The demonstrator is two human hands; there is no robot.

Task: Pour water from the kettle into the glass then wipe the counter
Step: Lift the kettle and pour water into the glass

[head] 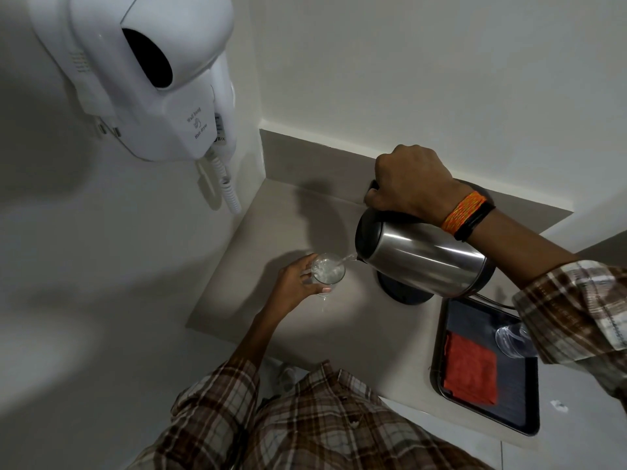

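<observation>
Big white wall-mounted hair dryer fills the upper left, its coiled cord dangling down the wall. Below it the pale counter runs into the corner. On its right edge sits a dark tray, carrying a folded red cloth and an empty glass tumbler partly hidden by the plaid sleeve. Now the action: the steel kettle is tipped over, spout down to the left, lifted above its black base, and the right hand is clenched tight on the handle on top. A thin stream of water runs from the spout straight into the glass, which stands on the counter just left of the kettle. The left hand wraps its fingers round that glass, gripping it.
</observation>
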